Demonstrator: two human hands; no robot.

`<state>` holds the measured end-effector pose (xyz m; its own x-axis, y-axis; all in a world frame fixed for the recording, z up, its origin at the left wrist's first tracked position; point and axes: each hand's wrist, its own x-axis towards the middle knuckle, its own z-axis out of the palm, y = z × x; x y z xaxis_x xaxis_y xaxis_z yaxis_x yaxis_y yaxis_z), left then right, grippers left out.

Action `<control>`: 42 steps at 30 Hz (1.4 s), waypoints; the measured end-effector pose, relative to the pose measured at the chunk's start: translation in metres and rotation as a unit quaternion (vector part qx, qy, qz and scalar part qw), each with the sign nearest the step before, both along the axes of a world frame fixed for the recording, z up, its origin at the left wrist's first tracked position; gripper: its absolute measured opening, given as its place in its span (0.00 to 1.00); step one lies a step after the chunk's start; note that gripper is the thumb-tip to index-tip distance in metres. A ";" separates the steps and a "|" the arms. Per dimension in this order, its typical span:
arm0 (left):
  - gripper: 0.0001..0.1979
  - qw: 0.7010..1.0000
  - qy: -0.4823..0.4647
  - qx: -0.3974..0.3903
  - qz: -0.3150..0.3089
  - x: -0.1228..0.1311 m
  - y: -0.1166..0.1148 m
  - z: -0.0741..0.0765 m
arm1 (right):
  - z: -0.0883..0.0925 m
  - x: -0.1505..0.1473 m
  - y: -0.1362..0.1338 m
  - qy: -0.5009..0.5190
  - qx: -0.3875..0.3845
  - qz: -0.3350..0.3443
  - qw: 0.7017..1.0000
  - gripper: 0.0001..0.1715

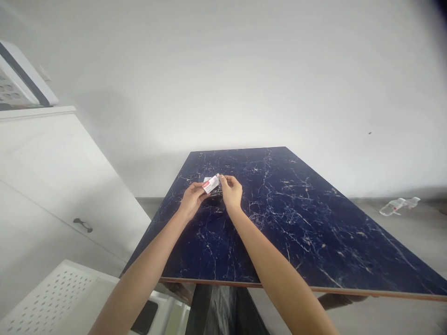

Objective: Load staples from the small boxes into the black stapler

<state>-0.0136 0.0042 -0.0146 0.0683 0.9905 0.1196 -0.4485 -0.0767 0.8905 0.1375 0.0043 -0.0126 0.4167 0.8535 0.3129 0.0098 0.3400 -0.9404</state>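
A small white-and-red box is held up over the dark blue marbled table, tilted with its right end higher. My left hand grips its lower left end between thumb and fingers. At the upper right end, my right hand pinches the box with thumb and forefinger. A white piece shows behind the box, but whether it is a flap or a separate part I cannot tell. Just below the box, between my hands, is a small dark, shiny thing, partly hidden and too small to name.
A white cabinet with a dark handle stands at the left, a white appliance on top. Below it is a white perforated chair. Clear plastic bottles lie on the floor at the right. A pale wall rises behind the table.
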 end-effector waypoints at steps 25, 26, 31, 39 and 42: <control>0.16 0.992 0.089 0.074 0.051 -0.009 -0.001 0.009 | -0.003 0.006 0.007 0.225 -0.023 0.218 0.950 0.21; 0.16 0.993 0.075 0.074 0.052 -0.009 0.000 0.009 | -0.002 0.008 0.006 0.232 -0.032 0.237 0.943 0.21; 0.16 0.999 0.003 0.037 -0.013 -0.020 0.005 0.007 | 0.007 0.016 0.003 0.219 -0.046 0.345 0.912 0.23; 0.14 0.998 -0.011 0.022 -0.066 -0.017 -0.001 0.012 | -0.002 0.016 0.006 0.213 -0.038 0.316 0.924 0.23; 0.14 0.999 -0.008 0.011 -0.042 -0.014 0.001 0.009 | -0.005 0.017 0.009 0.211 -0.044 0.317 0.924 0.24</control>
